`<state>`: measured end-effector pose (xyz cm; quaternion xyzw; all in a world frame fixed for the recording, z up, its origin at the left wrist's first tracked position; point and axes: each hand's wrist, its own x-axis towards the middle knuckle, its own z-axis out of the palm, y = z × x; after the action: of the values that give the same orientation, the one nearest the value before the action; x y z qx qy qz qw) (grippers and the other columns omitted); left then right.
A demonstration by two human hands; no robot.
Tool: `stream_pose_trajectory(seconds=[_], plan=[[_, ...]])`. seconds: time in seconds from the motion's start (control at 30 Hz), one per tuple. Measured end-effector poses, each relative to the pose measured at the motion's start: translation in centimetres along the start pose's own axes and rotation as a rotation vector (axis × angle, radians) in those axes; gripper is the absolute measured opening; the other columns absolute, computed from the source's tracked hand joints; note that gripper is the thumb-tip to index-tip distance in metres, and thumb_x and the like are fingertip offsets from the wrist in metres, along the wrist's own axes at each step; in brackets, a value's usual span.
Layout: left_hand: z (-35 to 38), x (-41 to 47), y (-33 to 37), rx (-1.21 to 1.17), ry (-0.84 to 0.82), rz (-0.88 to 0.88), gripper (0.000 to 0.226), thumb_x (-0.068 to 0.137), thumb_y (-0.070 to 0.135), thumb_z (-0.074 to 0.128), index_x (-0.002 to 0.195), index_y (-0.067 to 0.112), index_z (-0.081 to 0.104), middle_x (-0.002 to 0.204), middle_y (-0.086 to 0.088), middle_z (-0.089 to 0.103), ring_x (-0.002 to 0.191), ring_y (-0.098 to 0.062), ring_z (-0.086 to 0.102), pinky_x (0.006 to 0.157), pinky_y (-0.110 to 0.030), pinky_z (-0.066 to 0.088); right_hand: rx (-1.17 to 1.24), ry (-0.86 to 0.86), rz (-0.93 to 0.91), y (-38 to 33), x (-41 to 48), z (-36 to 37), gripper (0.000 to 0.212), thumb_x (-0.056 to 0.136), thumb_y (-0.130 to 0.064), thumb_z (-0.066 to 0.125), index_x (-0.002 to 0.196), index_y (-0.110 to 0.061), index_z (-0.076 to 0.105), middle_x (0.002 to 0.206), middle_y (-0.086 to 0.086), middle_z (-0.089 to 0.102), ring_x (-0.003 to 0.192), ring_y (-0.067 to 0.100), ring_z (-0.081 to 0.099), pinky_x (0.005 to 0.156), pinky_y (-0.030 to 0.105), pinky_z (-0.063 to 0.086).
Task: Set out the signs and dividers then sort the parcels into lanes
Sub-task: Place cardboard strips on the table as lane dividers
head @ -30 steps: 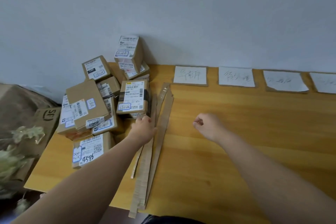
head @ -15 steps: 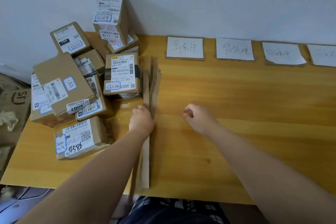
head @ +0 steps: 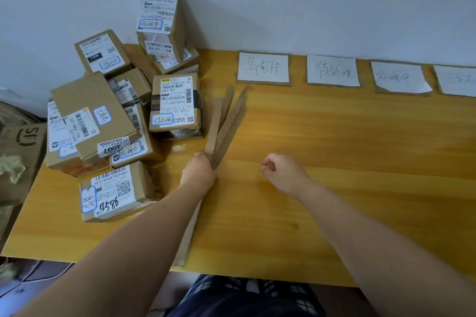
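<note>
My left hand (head: 198,175) grips a bundle of long cardboard divider strips (head: 226,123) near their middle; the far ends fan out toward the wall and the near ends run under my forearm to the table's front edge. My right hand (head: 280,172) hovers just to the right with fingers curled, holding nothing. Several paper signs lie in a row along the wall: the first sign (head: 263,67), a second sign (head: 332,70), a third sign (head: 399,78) and a fourth sign (head: 458,80) cut by the frame. A pile of labelled parcels (head: 103,121) fills the table's left part.
The wooden table (head: 334,162) is bare wood between the strips and the signs. A tall parcel (head: 161,23) leans against the wall atop the pile. Cardboard boxes (head: 20,141) stand on the floor to the left. My lap shows below the table's front edge.
My left hand has lifted the strips and swung them, so their far ends now fan out toward the right. The camera has tipped downward. My right hand has stayed curled in about the same place.
</note>
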<state>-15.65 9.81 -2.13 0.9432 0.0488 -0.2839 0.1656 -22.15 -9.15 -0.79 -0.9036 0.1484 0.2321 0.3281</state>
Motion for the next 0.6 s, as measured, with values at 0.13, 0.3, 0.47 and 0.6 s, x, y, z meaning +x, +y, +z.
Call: stream_pose_trajectory(seconds=[0.13,0.3,0.47,0.6], plan=[[-0.7,-1.0,-0.1,-0.122,-0.047,0.093,0.037,0.094,0.019,0.057,0.126,0.006,0.046,0.112,-0.012,0.059,0.104,-0.027,0.058,0.083,-0.034,0.050,0.025,0.016,-0.015,-0.4,-0.5,-0.6,0.028,0.098,-0.027,0.048,0.118,-0.012,0.059,0.112,0.004,0.061,0.102,0.022,0.057,0.085,0.034,0.049],[-3.3,-3.2,1.0,-0.513,-0.149,0.223,0.020,0.094,0.023,0.057,0.110,0.011,0.054,0.098,-0.008,0.066,0.092,-0.023,0.064,0.079,-0.037,0.055,0.407,0.043,0.021,-2.5,-0.8,-1.9,0.031,0.095,-0.041,0.053,0.118,-0.020,0.057,0.115,-0.001,0.061,0.106,0.018,0.059,0.091,0.034,0.049],[-7.8,-5.3,3.9,-0.734,-0.240,0.369,0.006,0.092,0.016,0.053,0.097,0.014,0.054,0.084,-0.007,0.062,0.080,-0.020,0.057,0.074,-0.031,0.045,0.967,0.035,-0.062,-6.8,-1.2,-5.2,0.029,0.096,-0.032,0.056,0.124,-0.025,0.057,0.120,0.000,0.064,0.114,0.018,0.060,0.092,0.035,0.052],[-10.0,-6.0,5.9,-0.768,-0.203,0.415,0.018,0.095,0.028,0.055,0.110,0.018,0.054,0.093,-0.004,0.064,0.082,-0.016,0.061,0.073,-0.030,0.050,1.141,0.049,-0.158,-9.3,-1.2,-7.4,0.039,0.095,-0.012,0.058,0.131,-0.028,0.051,0.118,0.006,0.066,0.105,0.021,0.064,0.091,0.039,0.054]])
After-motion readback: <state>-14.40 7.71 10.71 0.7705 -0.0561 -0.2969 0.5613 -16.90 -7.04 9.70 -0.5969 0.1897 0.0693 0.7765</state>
